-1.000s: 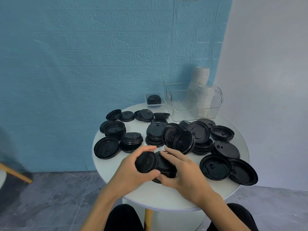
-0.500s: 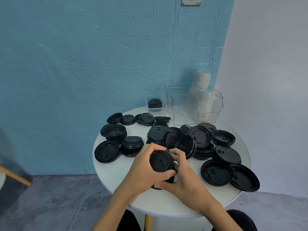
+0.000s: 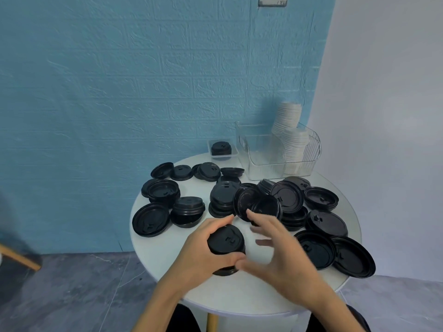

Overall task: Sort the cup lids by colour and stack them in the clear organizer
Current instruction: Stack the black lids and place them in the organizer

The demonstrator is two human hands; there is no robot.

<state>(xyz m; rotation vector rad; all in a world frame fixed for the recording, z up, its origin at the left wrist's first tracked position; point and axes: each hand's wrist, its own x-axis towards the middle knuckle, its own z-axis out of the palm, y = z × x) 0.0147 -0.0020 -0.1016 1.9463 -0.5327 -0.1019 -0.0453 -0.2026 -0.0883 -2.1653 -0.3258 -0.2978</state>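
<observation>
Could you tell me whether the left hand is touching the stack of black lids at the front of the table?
Touching. The head view shows the left hand wrapped around the stack of black lids, fingers over its far edge and thumb against its near side.

- A round white table (image 3: 167,264) stands on a yellow-wood leg (image 3: 212,322), close to the wall.
- A blue wall (image 3: 119,80) with a moulded brick pattern fills the background.
- A plain white wall (image 3: 388,104) meets it at the right.
- A light switch plate (image 3: 272,1), cut off by the top edge, sits on the blue wall.
- Grey marbled floor (image 3: 84,291) shows below.
- A wooden bar (image 3: 19,257) juts in at the left edge.
</observation>
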